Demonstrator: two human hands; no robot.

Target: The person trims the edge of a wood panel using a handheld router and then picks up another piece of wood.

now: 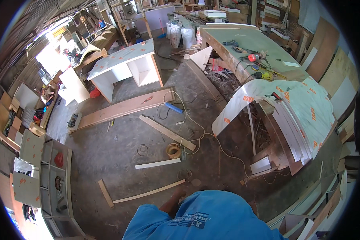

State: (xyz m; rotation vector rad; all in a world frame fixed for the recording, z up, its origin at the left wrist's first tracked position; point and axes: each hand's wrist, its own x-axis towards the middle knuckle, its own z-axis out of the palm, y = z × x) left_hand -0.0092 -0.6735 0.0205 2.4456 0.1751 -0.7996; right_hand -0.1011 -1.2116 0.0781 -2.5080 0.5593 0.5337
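At the lower edge, beside my blue shirt, my left hand reaches low near the right end of a long thin wooden strip; its fingers are mostly hidden, so I cannot tell what it holds. A shorter wooden piece lies across the strip's left end. My right hand is hidden behind my body, with only a bit of skin showing at the shirt's right side. A white strip, a roll of tan edging and loose cords lie on the concrete floor ahead.
A white desk stands ahead, long boards lying before it. At right are a workbench with power tools and curved laminated panels. Shelving stands at left. Other people appear far back and at left.
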